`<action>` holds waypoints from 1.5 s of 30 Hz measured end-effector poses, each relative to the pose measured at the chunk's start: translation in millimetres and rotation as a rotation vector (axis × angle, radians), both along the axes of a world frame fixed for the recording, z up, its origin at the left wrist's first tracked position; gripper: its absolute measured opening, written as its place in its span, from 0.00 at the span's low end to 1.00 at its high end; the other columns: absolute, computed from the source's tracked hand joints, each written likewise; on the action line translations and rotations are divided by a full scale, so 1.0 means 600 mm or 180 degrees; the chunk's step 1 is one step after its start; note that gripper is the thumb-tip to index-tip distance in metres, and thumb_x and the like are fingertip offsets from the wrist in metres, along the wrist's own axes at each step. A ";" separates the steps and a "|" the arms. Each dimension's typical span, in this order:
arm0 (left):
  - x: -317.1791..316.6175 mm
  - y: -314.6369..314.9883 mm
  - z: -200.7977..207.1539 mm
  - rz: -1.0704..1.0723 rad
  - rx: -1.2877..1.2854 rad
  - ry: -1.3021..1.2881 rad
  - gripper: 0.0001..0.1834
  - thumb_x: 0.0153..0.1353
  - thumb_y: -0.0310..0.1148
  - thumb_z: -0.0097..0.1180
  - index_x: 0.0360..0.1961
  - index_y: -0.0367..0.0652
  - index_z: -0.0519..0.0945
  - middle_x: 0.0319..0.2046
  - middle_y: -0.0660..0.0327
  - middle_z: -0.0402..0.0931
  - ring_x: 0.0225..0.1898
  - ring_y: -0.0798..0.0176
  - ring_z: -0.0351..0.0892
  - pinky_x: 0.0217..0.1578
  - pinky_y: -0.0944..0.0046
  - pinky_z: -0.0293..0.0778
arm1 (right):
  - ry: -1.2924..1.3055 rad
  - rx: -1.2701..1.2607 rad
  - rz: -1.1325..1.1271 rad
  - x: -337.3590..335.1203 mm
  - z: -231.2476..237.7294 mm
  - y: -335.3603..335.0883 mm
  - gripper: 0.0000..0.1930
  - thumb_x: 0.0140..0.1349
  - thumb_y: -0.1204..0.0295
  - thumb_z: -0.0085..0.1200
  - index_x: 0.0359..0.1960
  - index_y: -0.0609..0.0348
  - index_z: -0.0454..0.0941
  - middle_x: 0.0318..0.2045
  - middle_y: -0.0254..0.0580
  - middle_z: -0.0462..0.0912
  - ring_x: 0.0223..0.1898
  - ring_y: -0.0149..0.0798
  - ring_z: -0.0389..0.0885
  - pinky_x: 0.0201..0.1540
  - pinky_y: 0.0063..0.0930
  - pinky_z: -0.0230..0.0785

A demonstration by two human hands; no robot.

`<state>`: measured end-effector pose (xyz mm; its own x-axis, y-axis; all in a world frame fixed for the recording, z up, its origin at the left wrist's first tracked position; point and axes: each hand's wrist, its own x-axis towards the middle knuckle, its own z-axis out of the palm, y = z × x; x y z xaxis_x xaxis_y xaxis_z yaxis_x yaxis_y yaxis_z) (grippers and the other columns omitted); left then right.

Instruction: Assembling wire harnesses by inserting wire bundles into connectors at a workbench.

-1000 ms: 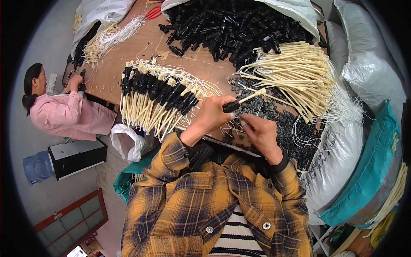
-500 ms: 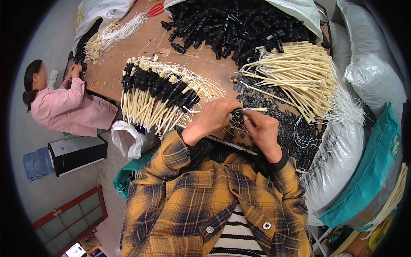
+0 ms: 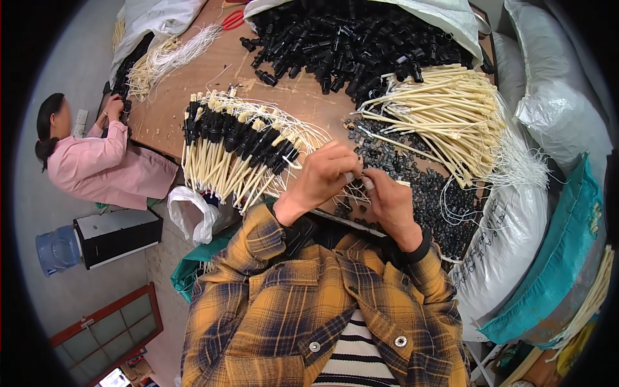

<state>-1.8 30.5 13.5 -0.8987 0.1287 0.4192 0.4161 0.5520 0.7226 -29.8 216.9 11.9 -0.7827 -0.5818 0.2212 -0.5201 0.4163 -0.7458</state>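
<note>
My left hand [image 3: 325, 173] is closed, its fingertips pinched just left of my right hand's. A dark sliver shows between the two hands, where a black plastic connector was visible a moment ago; most of it is covered by the fingers. My right hand [image 3: 392, 205] is closed too, thumb and forefinger together, and the cream end of a sleeved wire [image 3: 404, 183] sticks out past its knuckles. To the left lies a row of cream sleeved wires with black connectors [image 3: 235, 138] fitted on them, their thin white leads trailing toward my left hand.
Loose black connectors [image 3: 348, 45] spill from a white sack at the back. Cream sleeved wires [image 3: 445, 119] are heaped at right, beside small dark clips [image 3: 438, 206]. Red-handled scissors [image 3: 233, 19] lie far back. Full sacks [image 3: 509, 238] crowd the right edge. A person in pink [image 3: 97, 155] works at left.
My hands have drawn together and the fingers now cover the black connector. Less of the cream wire end shows, and it sits lower, behind my right hand.
</note>
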 end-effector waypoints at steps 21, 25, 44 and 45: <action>-0.076 0.017 -0.042 0.0764 0.1226 -0.1386 0.19 0.46 0.18 0.60 0.42 0.43 0.84 0.33 0.62 0.83 0.34 0.66 0.81 0.35 0.67 0.77 | -0.1154 -0.0300 -0.1047 -0.027 -0.027 0.039 0.06 0.61 0.74 0.55 0.34 0.64 0.80 0.16 0.25 0.70 0.20 0.18 0.61 0.22 0.18 0.55; -0.025 0.094 -0.001 -0.0202 0.0066 0.0146 0.16 0.46 0.18 0.58 0.37 0.43 0.84 0.33 0.60 0.80 0.35 0.58 0.79 0.35 0.63 0.76 | -0.1133 -0.1017 -0.0747 -0.031 -0.059 0.024 0.06 0.55 0.79 0.53 0.33 0.61 0.81 0.18 0.40 0.78 0.23 0.25 0.75 0.28 0.24 0.68; 0.007 0.056 -0.012 0.0648 0.2170 -0.1931 0.13 0.51 0.15 0.56 0.38 0.34 0.83 0.34 0.65 0.81 0.35 0.75 0.76 0.38 0.75 0.72 | 0.1336 -0.0001 -0.0674 -0.001 -0.036 0.002 0.07 0.57 0.73 0.58 0.37 0.53 0.79 0.26 0.38 0.82 0.18 0.41 0.79 0.20 0.30 0.69; 0.006 0.054 -0.011 0.0650 0.2172 -0.1936 0.13 0.51 0.15 0.56 0.38 0.34 0.83 0.34 0.65 0.81 0.35 0.75 0.76 0.38 0.75 0.72 | 0.1336 -0.0034 -0.0615 -0.001 -0.033 0.002 0.07 0.56 0.73 0.59 0.37 0.53 0.79 0.26 0.38 0.82 0.18 0.41 0.79 0.19 0.30 0.69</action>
